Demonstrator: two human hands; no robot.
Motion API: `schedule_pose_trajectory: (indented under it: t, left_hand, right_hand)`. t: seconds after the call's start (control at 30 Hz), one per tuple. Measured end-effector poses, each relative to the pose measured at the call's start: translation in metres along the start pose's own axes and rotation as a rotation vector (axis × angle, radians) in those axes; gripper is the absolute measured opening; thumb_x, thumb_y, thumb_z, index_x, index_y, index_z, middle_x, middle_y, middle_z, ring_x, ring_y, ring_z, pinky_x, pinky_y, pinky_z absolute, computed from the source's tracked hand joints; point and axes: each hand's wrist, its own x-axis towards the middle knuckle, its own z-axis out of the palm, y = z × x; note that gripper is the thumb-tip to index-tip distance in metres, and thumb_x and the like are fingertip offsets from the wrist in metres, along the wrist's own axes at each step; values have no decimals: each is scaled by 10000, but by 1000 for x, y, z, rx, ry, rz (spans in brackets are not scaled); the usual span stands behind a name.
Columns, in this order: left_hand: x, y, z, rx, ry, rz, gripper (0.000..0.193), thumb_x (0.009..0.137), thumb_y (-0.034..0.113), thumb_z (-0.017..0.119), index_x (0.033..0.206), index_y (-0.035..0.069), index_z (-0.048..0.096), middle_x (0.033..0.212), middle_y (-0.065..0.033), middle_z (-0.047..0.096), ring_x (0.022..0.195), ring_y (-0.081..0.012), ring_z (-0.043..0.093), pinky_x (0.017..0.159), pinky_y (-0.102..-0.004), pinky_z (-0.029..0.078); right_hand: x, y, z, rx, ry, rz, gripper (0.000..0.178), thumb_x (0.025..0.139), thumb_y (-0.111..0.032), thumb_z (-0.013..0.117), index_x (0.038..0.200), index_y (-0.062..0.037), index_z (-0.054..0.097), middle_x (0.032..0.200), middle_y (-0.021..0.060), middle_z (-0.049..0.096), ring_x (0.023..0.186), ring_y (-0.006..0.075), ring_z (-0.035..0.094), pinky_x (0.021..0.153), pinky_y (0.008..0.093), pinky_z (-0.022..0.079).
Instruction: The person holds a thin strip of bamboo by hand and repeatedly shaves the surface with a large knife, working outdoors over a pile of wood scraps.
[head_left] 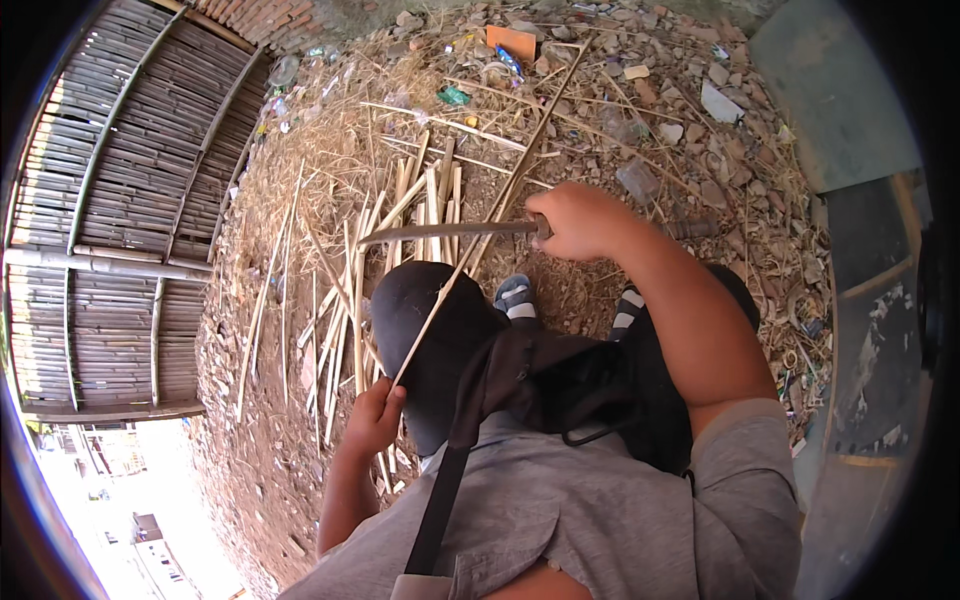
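My left hand (pixel 375 418) is closed on the near end of a long, thin bamboo strip (pixel 424 325). From there the strip slants up across my dark-trousered knee and away to the far right. In my right hand (pixel 583 222) is the handle of a machete (pixel 440 231), its brownish blade pointing left. The blade crosses the strip near the middle of the view; whether they touch, I cannot tell. Beyond the knee, several split bamboo pieces (pixel 433 205) lie in a loose pile, with more strips (pixel 357 310) to its left.
Stones and broken brick (pixel 712 195) cover the ground at the right, with dry straw (pixel 300 170) at the left. An orange flat piece (pixel 511 43) and green plastic scrap (pixel 453 95) lie farther off. A bamboo-slat wall (pixel 130 130) stands left, a grey panel (pixel 830 100) right.
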Motion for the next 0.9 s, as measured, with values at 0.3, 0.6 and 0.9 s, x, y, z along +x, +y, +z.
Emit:
schedule_pose_trajectory:
  t: [0.3,0.6,0.9]
  left_hand:
    - [-2,11,0,45,18,-23,400,1048,358,513,847,12,507,660,-200,572,617,-404,589,583,-455,444]
    - [0,14,0,73,19,-61,379,1040,342,539,856,11,512,673,-215,583,648,-440,595,586,-463,450]
    - [-2,7,0,-27,-30,-70,372,1042,341,538,869,12,515,664,-189,581,624,-379,606,587,-445,452]
  right_hand:
    - [11,-17,14,-14,-60,30,342,797,-235,710,1096,-68,705,936,163,710,922,335,696,810,467,547]
    - [25,33,2,179,47,250,520,777,-231,731,1255,-38,663,954,199,710,896,316,711,815,415,553]
    - [31,45,22,283,-161,202,469,754,-274,749,1154,-35,690,919,142,723,915,305,706,810,437,550]
